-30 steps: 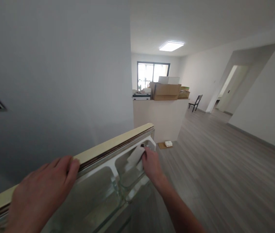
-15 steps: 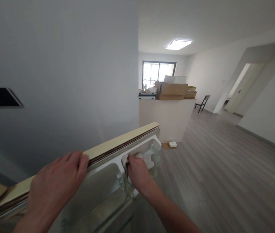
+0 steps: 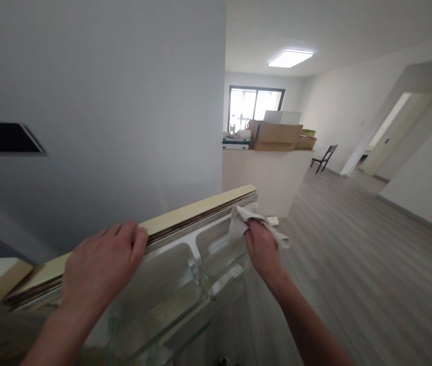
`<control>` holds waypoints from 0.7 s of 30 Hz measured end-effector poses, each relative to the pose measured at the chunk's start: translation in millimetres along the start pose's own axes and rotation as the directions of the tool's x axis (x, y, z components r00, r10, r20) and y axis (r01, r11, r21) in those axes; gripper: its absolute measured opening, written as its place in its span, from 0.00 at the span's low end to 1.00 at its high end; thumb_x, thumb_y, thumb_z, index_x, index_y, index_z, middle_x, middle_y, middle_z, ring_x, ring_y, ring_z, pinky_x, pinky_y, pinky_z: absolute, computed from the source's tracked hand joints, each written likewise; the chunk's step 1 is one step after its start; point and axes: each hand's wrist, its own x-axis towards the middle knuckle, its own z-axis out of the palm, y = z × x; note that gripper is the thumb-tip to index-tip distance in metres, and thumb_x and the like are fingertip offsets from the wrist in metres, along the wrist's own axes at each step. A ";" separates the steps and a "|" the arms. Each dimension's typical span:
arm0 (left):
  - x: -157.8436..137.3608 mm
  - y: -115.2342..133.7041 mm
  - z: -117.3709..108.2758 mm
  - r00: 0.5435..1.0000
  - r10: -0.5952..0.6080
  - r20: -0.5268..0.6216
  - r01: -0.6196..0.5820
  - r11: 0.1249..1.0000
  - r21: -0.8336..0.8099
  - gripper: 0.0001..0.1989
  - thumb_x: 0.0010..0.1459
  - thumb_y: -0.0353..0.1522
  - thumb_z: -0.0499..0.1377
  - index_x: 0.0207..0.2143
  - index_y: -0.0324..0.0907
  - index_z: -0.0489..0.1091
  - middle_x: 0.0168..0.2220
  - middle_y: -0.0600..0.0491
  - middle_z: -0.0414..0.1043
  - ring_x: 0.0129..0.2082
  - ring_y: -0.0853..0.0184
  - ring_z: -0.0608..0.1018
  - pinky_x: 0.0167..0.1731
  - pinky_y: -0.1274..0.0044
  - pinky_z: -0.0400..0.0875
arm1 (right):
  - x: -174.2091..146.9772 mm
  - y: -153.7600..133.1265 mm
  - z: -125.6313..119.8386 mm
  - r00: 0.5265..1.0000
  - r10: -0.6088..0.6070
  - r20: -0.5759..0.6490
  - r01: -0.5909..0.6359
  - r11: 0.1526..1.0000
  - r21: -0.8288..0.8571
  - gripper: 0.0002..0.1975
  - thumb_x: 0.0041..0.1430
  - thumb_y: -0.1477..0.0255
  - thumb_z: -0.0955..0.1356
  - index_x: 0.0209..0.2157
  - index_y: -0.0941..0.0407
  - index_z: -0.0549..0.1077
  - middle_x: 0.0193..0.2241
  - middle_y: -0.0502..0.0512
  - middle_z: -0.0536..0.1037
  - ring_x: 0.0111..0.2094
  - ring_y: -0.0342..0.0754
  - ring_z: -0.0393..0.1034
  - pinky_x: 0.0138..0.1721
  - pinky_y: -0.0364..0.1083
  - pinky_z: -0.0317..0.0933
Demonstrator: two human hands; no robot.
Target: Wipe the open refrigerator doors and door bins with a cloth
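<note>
By a grey wall, left hand (image 3: 99,264) grips one door (image 3: 196,211); right hand (image 3: 262,246) clutches one cloth (image 3: 239,218).

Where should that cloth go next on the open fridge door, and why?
Probably down into the clear door bin below it: the right hand holds the white cloth at the door's upper corner, while the left hand grips the top edge, steadying it.
</note>
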 end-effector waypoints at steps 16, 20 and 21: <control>-5.8 0.0 2.1 0.999 -0.013 -0.043 0.020 0.986 0.164 0.19 0.71 0.38 0.39 0.36 0.45 0.67 0.35 0.49 0.76 0.37 0.52 0.79 0.35 0.65 0.62 | -4.0 -33.3 1.6 0.674 -0.132 0.726 0.126 0.990 0.064 0.16 0.67 0.72 0.63 0.45 0.55 0.83 0.44 0.58 0.84 0.44 0.53 0.78 0.44 0.46 0.64; -8.0 -0.5 3.2 0.998 0.004 -0.062 0.007 0.985 0.170 0.19 0.70 0.38 0.39 0.36 0.45 0.67 0.34 0.48 0.76 0.37 0.51 0.79 0.35 0.65 0.62 | 6.8 -11.8 -19.4 0.717 0.063 0.694 0.101 0.976 -0.193 0.16 0.67 0.75 0.63 0.42 0.58 0.83 0.43 0.63 0.83 0.43 0.54 0.78 0.41 0.46 0.63; -8.2 -0.6 3.5 0.998 0.010 -0.069 0.002 0.984 0.177 0.19 0.70 0.37 0.39 0.36 0.44 0.67 0.34 0.48 0.76 0.37 0.51 0.79 0.35 0.65 0.62 | 5.7 -14.7 -20.8 0.709 0.059 0.703 0.114 0.974 -0.197 0.15 0.66 0.74 0.63 0.41 0.58 0.83 0.41 0.64 0.84 0.42 0.54 0.78 0.41 0.46 0.62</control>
